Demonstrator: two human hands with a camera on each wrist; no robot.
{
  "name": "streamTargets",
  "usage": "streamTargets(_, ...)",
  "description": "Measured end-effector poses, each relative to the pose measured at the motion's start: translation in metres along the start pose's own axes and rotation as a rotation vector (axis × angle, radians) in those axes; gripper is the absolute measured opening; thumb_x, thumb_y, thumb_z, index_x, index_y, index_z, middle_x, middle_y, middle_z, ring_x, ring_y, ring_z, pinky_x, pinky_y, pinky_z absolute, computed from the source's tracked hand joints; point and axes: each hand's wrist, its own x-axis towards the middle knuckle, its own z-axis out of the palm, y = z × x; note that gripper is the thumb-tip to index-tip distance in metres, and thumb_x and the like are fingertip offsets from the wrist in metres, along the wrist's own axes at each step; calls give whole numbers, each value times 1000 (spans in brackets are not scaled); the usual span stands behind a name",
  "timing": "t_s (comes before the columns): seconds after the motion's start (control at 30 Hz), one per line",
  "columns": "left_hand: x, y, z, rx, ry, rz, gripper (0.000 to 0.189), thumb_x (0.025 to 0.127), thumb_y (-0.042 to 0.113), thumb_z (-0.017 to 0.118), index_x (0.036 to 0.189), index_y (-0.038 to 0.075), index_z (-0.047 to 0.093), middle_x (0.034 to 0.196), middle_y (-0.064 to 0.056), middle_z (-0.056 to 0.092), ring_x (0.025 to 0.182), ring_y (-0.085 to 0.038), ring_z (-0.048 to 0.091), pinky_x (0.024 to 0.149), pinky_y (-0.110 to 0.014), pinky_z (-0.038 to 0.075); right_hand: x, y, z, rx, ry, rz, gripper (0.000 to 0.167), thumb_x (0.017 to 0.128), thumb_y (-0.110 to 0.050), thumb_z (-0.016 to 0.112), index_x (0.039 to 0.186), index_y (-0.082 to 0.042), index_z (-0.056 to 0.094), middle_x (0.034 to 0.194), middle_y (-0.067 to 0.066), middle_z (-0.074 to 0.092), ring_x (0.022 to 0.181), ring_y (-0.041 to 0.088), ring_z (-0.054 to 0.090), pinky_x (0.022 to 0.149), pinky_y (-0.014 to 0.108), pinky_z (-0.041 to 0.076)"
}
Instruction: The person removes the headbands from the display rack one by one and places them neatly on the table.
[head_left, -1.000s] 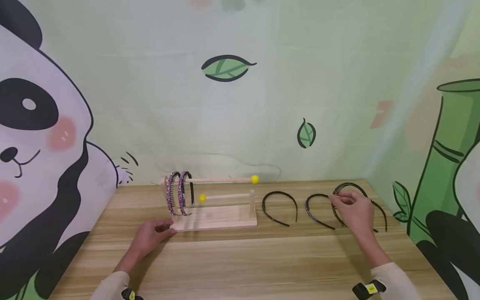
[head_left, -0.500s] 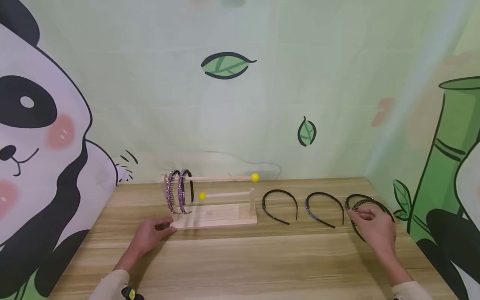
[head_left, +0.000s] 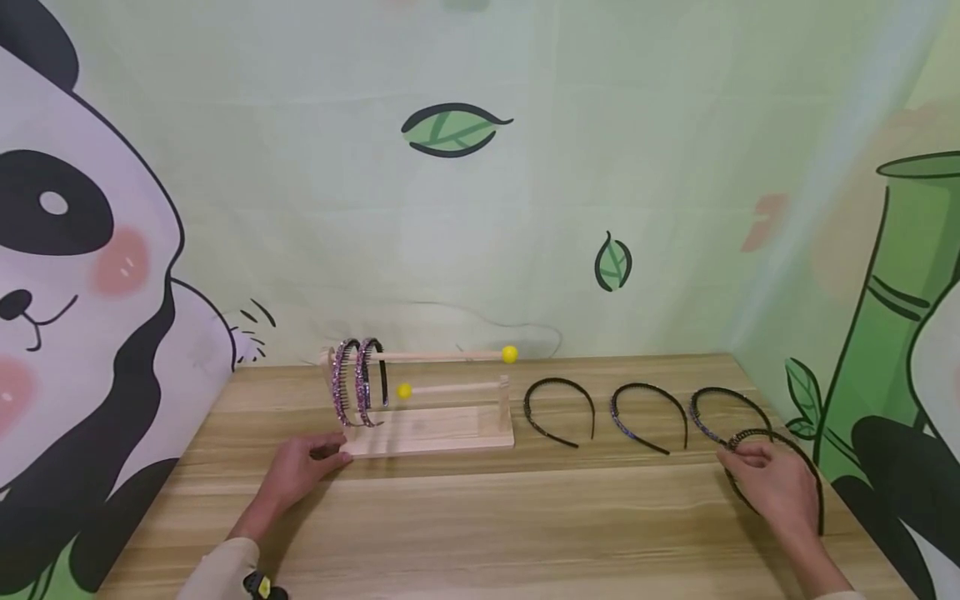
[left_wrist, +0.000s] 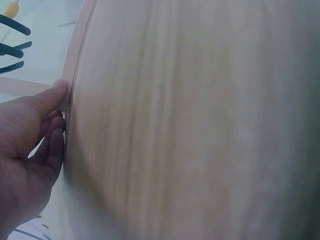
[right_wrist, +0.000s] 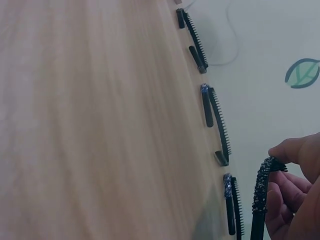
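Note:
My right hand [head_left: 780, 492] pinches a black toothed headband [right_wrist: 260, 192] with silvery sparkles, thumb on one side and curled fingers on the other. In the head view it is at the right side of the table, just nearer than a blue-sparkled headband [head_left: 723, 390]. My left hand [head_left: 296, 471] grips the near left corner of a wooden headband rack [head_left: 431, 433], its thumb on the base edge. On the rack's upper rod [head_left: 442, 357] hang two purple glitter headbands [head_left: 341, 392]. Part of the held headband is hidden behind my right hand.
Between the rack and my right hand lie a dark headband [head_left: 557, 380] and another blue-sparkled headband [head_left: 647, 386]. Yellow balls [head_left: 510, 355] cap the rods; the lower rod [head_left: 453, 389] carries no headband. A printed cloth [head_left: 322, 208] hangs behind the wooden table [head_left: 450, 533].
My right hand has moved right and nearer to me with the headband, away from over the other headbands on the right. My left hand stays at the rack's corner.

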Motion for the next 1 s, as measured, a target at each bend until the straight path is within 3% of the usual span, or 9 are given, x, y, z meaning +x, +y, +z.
streamTargets(0.37,1,0,0,14,7,-8,32,92,21,78,118,3,76,125,-17,71,113,-35,68,97,-54,52,-1,14,-3,-37,-94,75,49,89,-50,74,108,-5,74,99,13,77,97,37,66,69,41,46)
streamTargets(0.5,0,1,1,22,0,-3,31,91,21,79,117,3,76,125,-18,71,113,-35,68,96,-53,53,-2,18,-4,-48,-106,85,46,88,-48,75,105,-5,74,98,12,77,99,38,64,75,47,45)
streamTargets(0.67,1,1,2,23,-2,-3,32,92,20,78,117,2,75,125,-18,71,114,-35,68,96,-53,52,-2,23,-3,-55,-114,89,42,88,-45,76,101,-5,75,106,16,75,103,41,61,88,56,41)
streamTargets(1.0,1,-1,1,18,1,-4,32,92,22,79,117,3,76,125,-17,71,113,-33,69,95,-52,53,-1,28,-3,-75,-198,70,45,86,-47,77,101,-4,78,117,25,69,106,47,59,85,56,46)
